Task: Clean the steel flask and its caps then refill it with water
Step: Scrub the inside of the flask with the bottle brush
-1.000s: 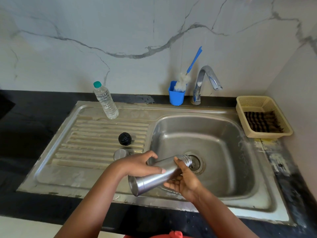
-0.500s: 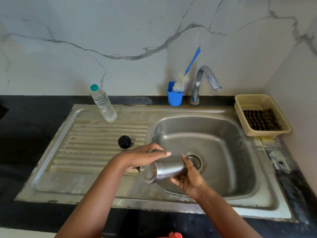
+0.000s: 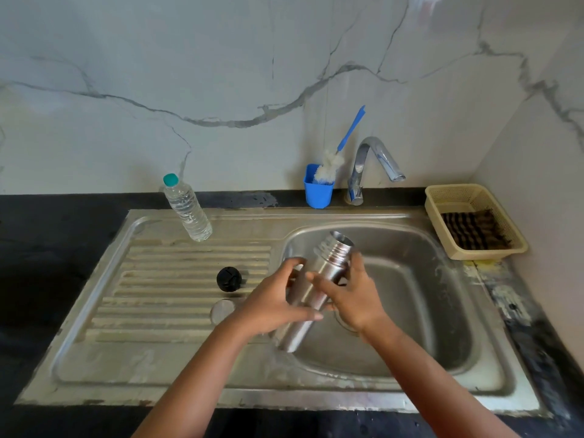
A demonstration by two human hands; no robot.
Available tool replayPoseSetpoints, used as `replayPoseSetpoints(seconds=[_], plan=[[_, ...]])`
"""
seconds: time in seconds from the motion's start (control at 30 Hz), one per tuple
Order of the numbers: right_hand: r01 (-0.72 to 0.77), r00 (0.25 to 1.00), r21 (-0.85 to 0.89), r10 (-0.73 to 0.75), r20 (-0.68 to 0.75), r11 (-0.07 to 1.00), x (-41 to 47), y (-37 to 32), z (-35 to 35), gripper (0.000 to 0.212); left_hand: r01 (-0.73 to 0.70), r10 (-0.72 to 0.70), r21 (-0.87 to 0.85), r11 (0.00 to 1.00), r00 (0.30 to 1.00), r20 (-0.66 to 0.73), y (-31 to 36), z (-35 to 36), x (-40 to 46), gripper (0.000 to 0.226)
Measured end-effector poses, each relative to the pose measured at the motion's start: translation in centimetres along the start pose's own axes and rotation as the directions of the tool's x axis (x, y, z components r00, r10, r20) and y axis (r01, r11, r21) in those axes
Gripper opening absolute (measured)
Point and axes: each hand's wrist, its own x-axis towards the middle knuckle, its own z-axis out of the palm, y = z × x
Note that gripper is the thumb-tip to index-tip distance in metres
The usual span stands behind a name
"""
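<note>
1. Both caps are already off: the black cap (image 3: 229,279) and the steel cap (image 3: 223,310) lie on the draining board (image 3: 164,298), just left of the hands.
2. The flask (image 3: 311,286) is over the sink basin (image 3: 420,298), tilted, open mouth up and away. The left hand (image 3: 271,306) wraps its middle; the right hand (image 3: 350,295) grasps it nearer the neck.
3. The tap (image 3: 373,165) runs no water and the brush (image 3: 335,156) sits in its blue cup (image 3: 318,192), so scrubbing, rinsing and refilling seem to remain.
4. The water bottle (image 3: 186,208) stands at the board's back edge.
5. There is open room over the basin; the yellow basket (image 3: 474,222) sits well to the right.
</note>
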Motion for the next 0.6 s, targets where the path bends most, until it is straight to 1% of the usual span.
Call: replayPoseSetpoints(seconds=[0.03,0.07,0.13,0.2,0.23,0.3,0.33,0.37,0.4,0.43,0.47,0.5,0.53,0.57,0.6], plan=[[0.091,0.996,-0.139,-0.092,0.000,0.986,0.0,-1.0,0.1,0.064,-0.034,0.033,-0.021,0.999,0.997,-0.069,0.2,0.5,0.1,0.090],[0.155,0.988,-0.227,-0.155,0.017,0.961,0.0,-1.9,0.3,0.066,-0.061,0.053,-0.045,0.997,0.986,-0.160,0.2,0.9,0.4,0.085],[0.238,0.971,-0.316,-0.213,0.113,0.918,0.4,-3.9,0.3,0.068,-0.080,0.048,-0.077,0.994,0.935,-0.352,-0.1,1.5,0.8,0.072],[0.322,0.937,-0.389,-0.231,0.263,0.863,1.5,-5.8,-0.1,0.060,-0.094,0.024,-0.122,0.988,0.878,-0.479,-0.3,1.7,0.8,0.066],[0.378,0.917,-0.438,-0.266,0.298,0.816,2.4,-6.8,-0.6,0.056,-0.098,0.003,-0.156,0.983,0.854,-0.520,-0.4,1.6,0.8,0.067],[0.488,0.870,-0.575,-0.415,0.265,0.657,5.0,-9.2,-1.9,0.052,-0.100,-0.055,-0.246,0.964,0.831,-0.554,-0.5,1.3,0.6,0.065],[0.520,0.832,-0.660,-0.495,0.249,0.542,6.6,-10.4,-2.3,0.050,-0.111,-0.079,-0.304,0.946,0.830,-0.552,-0.5,1.1,0.6,0.063],[0.532,0.777,-0.757,-0.574,0.259,0.379,8.2,-11.6,-2.6,0.047,-0.127,-0.102,-0.363,0.923,0.829,-0.550,-0.6,1.0,0.7,0.061],[0.502,0.716,-0.852,-0.625,0.311,0.150,10.0,-12.7,-2.7,0.046,-0.139,-0.126,-0.416,0.899,0.826,-0.550,-0.8,0.9,0.8,0.059],[0.427,0.688,-0.897,-0.605,0.401,-0.109,11.8,-13.7,-2.6,0.046,-0.151,-0.147,-0.459,0.876,0.822,-0.550,-0.9,0.7,0.9,0.058],[0.341,0.737,-0.877,-0.483,0.473,-0.338,13.2,-14.7,-2.6,0.047,-0.159,-0.164,-0.497,0.853,0.822,-0.546,-0.9,0.6,0.9,0.057],[0.260,0.812,-0.814,-0.339,0.476,-0.520,14.6,-15.5,-2.4,0.048,-0.166,-0.180,-0.535,0.828,0.826,-0.535,-0.8,0.5,0.9,0.056],[0.198,0.864,-0.737,-0.240,0.443,-0.647,15.6,-16.1,-2.3,0.049,-0.167,-0.195,-0.568,0.806,0.831,-0.521,-0.9,0.4,1.0,0.055],[0.170,0.897,-0.686,-0.176,0.404,-0.708,16.7,-16.4,-2.1,0.047,-0.167,-0.205,-0.594,0.787,0.838,-0.507,-0.9,0.3,1.1,0.054],[0.159,0.921,-0.668,-0.133,0.365,-0.727,17.4,-16.7,-1.9,0.042,-0.165,-0.211,-0.611,0.775,0.842,-0.496,-1.0,0.2,1.1,0.053]])
